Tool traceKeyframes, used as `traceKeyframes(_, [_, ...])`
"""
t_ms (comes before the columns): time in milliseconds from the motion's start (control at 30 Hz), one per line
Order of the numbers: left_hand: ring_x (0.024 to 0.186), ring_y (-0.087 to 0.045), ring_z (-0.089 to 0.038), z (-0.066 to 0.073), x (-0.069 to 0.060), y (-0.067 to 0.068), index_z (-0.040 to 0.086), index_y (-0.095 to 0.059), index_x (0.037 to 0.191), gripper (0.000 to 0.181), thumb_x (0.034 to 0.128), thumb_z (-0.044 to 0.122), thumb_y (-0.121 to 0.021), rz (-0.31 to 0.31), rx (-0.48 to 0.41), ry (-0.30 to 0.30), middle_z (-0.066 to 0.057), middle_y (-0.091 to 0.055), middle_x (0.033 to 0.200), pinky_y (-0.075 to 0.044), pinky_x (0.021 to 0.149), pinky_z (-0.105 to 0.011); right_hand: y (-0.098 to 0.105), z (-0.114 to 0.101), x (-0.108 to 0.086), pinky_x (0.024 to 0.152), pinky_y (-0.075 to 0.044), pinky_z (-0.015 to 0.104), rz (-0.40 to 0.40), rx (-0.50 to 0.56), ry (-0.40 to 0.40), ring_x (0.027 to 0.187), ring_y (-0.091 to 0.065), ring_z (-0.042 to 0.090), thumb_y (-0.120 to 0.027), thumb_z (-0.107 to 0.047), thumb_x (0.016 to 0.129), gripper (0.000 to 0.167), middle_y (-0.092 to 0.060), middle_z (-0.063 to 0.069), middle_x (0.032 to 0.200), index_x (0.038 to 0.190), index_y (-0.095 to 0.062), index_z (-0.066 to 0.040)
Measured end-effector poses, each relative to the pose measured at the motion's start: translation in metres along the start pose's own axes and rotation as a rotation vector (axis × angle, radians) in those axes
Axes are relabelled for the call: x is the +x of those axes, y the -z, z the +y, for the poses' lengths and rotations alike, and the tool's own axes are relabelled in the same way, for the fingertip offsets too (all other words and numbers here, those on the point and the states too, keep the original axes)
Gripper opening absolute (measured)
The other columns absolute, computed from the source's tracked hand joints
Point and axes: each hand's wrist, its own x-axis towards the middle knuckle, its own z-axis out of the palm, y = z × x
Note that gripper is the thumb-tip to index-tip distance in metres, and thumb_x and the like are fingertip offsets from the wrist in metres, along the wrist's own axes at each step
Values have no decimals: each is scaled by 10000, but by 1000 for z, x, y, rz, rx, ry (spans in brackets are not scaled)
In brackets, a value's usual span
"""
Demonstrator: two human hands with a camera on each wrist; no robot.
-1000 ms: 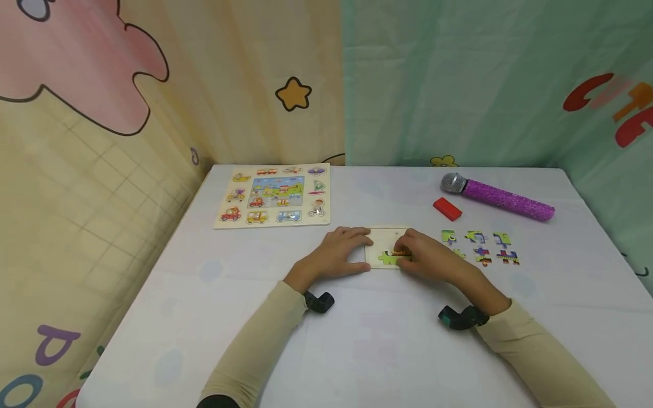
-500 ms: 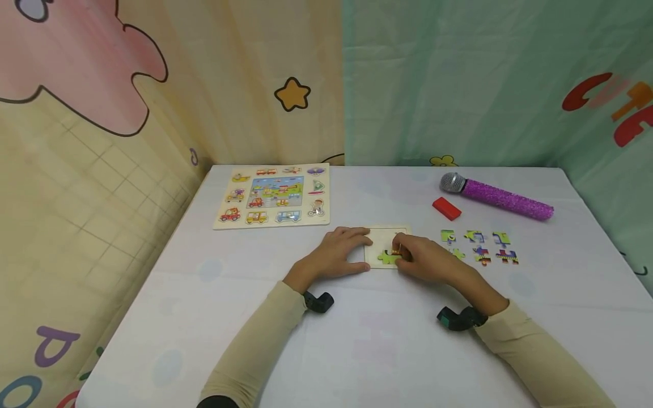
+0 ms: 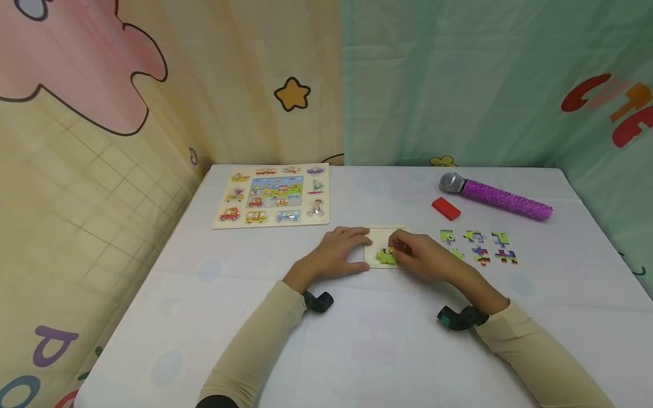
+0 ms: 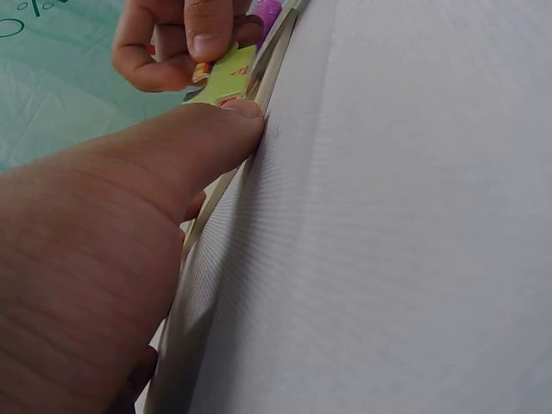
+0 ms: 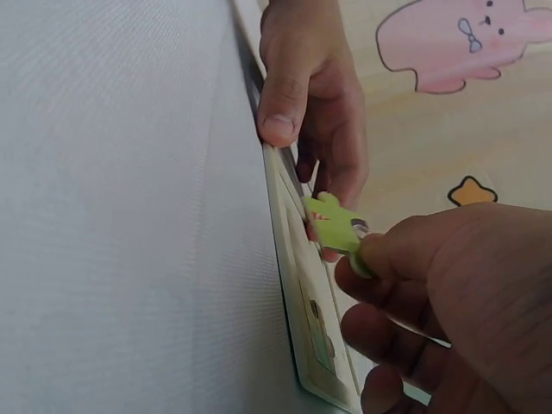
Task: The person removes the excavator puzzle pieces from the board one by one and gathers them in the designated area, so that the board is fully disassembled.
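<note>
In the head view a small pale wooden puzzle board (image 3: 380,238) lies mid-table. My left hand (image 3: 334,254) holds its left side, thumb at the near edge and fingers towards the far edge. Over the board, my right hand (image 3: 425,256) pinches a green puzzle piece (image 3: 385,256) between thumb and index finger. The right wrist view has that green piece (image 5: 335,222) tilted and raised above the board. Another piece (image 5: 323,341) lies in the board's right part there; the right hand hides it in the head view.
Several loose puzzle pieces (image 3: 480,253) lie in rows right of the board. Behind them are a red block (image 3: 446,208) and a glittery purple microphone (image 3: 502,198). A larger vehicle puzzle (image 3: 275,195) lies at the back left. Patterned curtains (image 3: 433,85) stand behind the table.
My right hand has shifted slightly left over the board, bringing the green piece left and tilting it. The left hand has stayed in place on the board.
</note>
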Motion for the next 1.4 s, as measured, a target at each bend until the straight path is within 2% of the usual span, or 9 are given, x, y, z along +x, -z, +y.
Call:
traceKeyframes(133, [1428, -313, -227, 1, 1, -1, 239, -548, 1434, 572, 948, 515, -667, -5, 3, 1, 39, -348, 1605, -292, 1108, -465, 3, -2, 0, 656, -524, 280, 80, 51, 20, 785, -598, 155, -636, -18, 985, 146, -674, -19, 970, 1096, -660, -109])
traceKeyframes(267, [1428, -310, -229, 1, 2, -1, 240, -545, 1438, 573, 950, 517, -662, -12, 7, 1, 37, -343, 1607, -289, 1112, -470, 12, -4, -3, 663, -562, 290, 124, 174, -30, 756, -656, 196, -607, -14, 1006, 201, -693, 37, 999, 1172, -690, -93])
traceKeyframes(533, [1435, -305, -241, 0, 3, -4, 231, -545, 1439, 585, 946, 523, -667, -8, -1, -9, 30, -345, 1608, -283, 1116, -473, 51, -4, -20, 791, -581, 334, 59, 380, -223, 897, -705, 325, -639, -67, 1002, 255, -696, 145, 1078, 1248, -675, -10])
traceKeyframes(633, [1428, -313, -236, -2, 3, -5, 230, -547, 1438, 589, 944, 525, -668, -4, 6, -12, 32, -348, 1606, -291, 1106, -467, 68, -2, -34, 809, -576, 349, 27, 401, -289, 930, -691, 370, -647, -99, 1002, 294, -693, 165, 1112, 1280, -652, -2])
traceKeyframes(767, [1414, -327, -228, -5, 3, -4, 235, -552, 1439, 592, 940, 533, -668, 2, 16, -16, 37, -350, 1604, -304, 1090, -454, 89, 7, -63, 694, -548, 314, -6, 373, -351, 894, -676, 335, -665, -150, 997, 329, -707, 160, 1066, 1298, -644, -19])
traceKeyframes(967, [1416, -324, -235, -5, 2, -2, 231, -551, 1438, 588, 942, 524, -670, 1, 3, -19, 26, -349, 1605, -297, 1095, -463, 103, 32, -111, 771, -572, 308, -26, 338, -365, 896, -661, 215, -666, -98, 989, 323, -690, 98, 1066, 1288, -650, 22])
traceKeyframes(1067, [1416, -323, -238, -4, 1, -1, 228, -551, 1438, 585, 943, 516, -673, 1, -3, -17, 24, -349, 1605, -295, 1094, -465, 106, 43, -128, 755, -564, 292, -54, 281, -365, 893, -634, 164, -666, -94, 986, 312, -689, 68, 1078, 1282, -668, 4])
traceKeyframes(1233, [1414, -321, -233, -4, 0, -1, 229, -549, 1439, 581, 947, 516, -666, -3, -6, -13, 27, -344, 1607, -294, 1092, -464, 103, 53, -139, 773, -515, 231, -109, 146, -365, 967, -601, 64, -679, -146, 981, 276, -709, 32, 1158, 1245, -720, -77])
traceKeyframes(1400, [1411, -325, -238, -3, 0, -2, 225, -553, 1434, 578, 945, 510, -672, 2, -11, -18, 23, -349, 1605, -298, 1090, -472, 97, 57, -140, 833, -449, 153, -95, -6, -353, 1057, -494, -99, -697, -168, 972, 240, -698, 75, 1213, 1203, -756, -141])
